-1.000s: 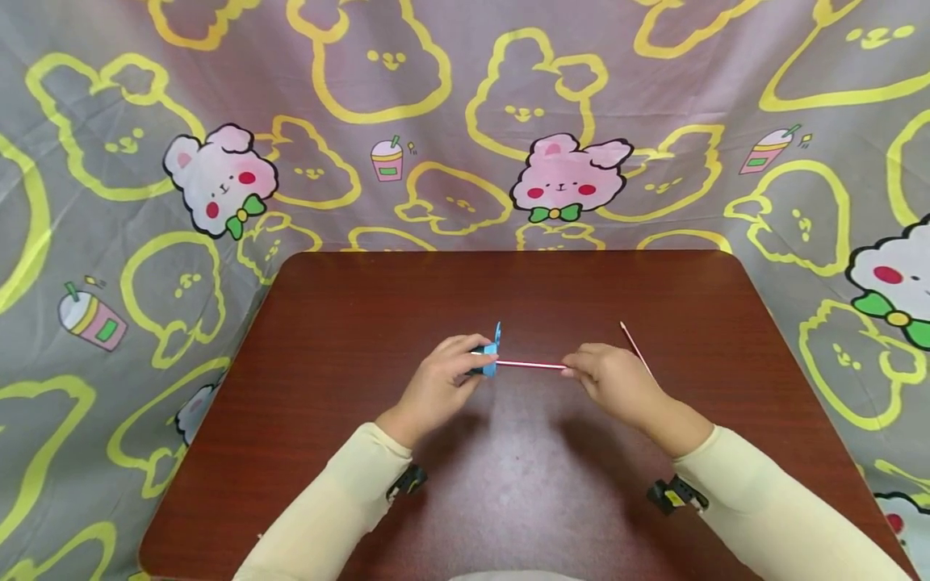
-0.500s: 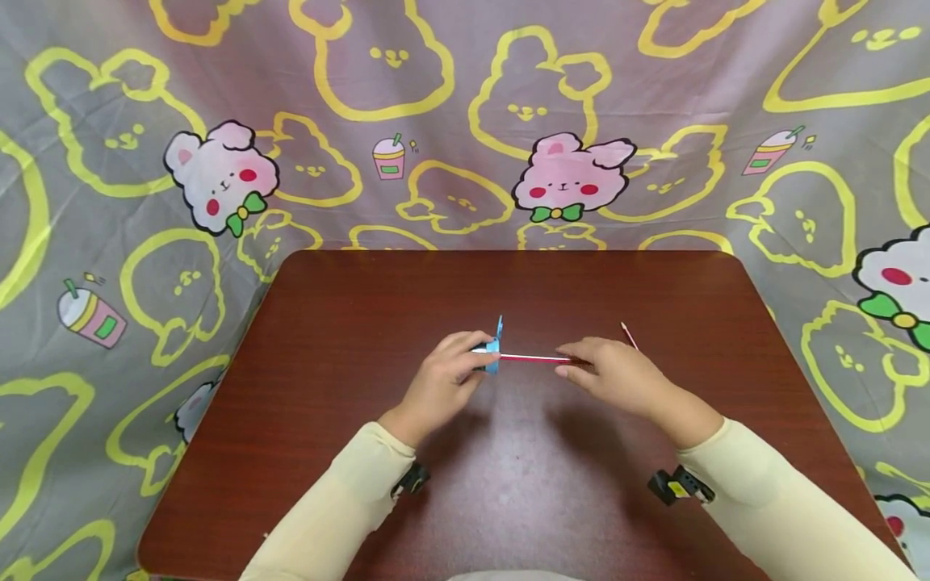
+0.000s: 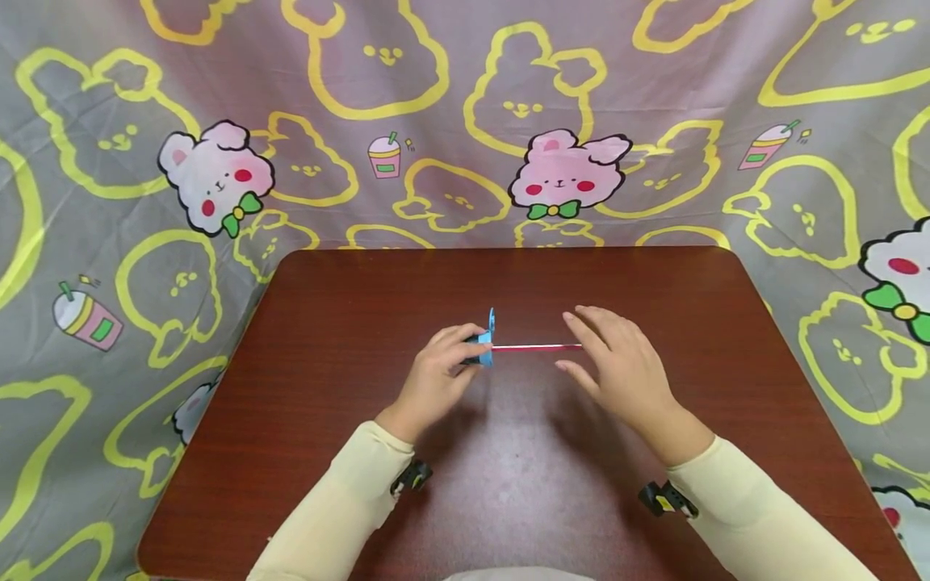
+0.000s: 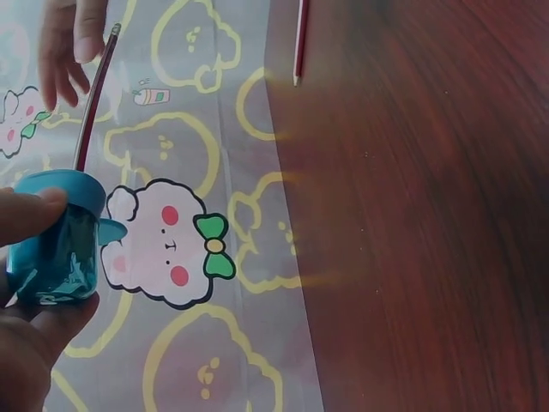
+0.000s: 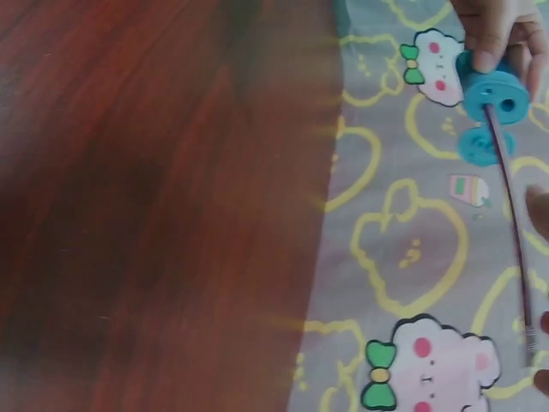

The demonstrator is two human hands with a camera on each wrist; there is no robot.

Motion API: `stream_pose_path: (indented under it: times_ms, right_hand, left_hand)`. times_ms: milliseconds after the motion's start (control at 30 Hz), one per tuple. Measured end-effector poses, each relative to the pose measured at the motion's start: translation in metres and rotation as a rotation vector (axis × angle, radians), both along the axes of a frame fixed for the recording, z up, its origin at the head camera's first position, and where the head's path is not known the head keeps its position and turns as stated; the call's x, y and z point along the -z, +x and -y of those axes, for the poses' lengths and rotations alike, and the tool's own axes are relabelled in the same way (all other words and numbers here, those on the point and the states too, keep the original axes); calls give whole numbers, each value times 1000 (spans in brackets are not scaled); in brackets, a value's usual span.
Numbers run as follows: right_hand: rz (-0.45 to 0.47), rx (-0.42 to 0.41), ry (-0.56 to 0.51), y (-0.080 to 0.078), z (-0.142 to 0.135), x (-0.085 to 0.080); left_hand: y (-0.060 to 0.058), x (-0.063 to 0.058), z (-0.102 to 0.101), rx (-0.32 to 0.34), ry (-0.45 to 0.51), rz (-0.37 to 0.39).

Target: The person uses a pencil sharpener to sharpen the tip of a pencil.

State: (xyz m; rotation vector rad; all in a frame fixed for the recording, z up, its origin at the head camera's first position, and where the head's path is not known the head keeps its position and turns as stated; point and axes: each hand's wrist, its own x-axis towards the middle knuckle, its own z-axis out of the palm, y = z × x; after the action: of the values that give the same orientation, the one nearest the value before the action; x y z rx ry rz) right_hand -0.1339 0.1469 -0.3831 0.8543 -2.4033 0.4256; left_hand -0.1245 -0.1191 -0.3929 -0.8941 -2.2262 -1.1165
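Observation:
My left hand (image 3: 434, 375) grips a blue pencil sharpener (image 4: 75, 249) with a see-through body, thumb and fingers round its sides. Its round lid (image 5: 480, 147) hangs open, and two holes show in its end face in the right wrist view. A red and white pencil (image 3: 536, 348) sticks out of one hole, pointing to the right. My right hand (image 3: 626, 371) is spread about the pencil's free end, fingers straight and apart from the thumb, not pinching it. The pencil's end (image 5: 530, 343) with its metal band lies close to those fingertips.
A second pencil (image 4: 300, 43) lies on the brown table (image 3: 327, 323), seen in the left wrist view; my right hand hides it in the head view. A patterned cloth (image 3: 450, 121) hangs behind and beside the table.
My right hand has let go of the pencil and spread its fingers, moving slightly up in view. The left hand still holds the sharpener, shifted a little upward with the pencil in it.

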Motion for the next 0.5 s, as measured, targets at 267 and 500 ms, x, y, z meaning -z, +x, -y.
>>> stream_pose_path:
  times_ms: [267, 500]
  right_hand:
    - [-333, -112, -117, -1, 5, 12]
    - [-275, -148, -91, 0, 7, 12]
  left_hand:
    - [3, -6, -1, 14, 37, 80]
    - [5, -6, 0, 19, -28, 130]
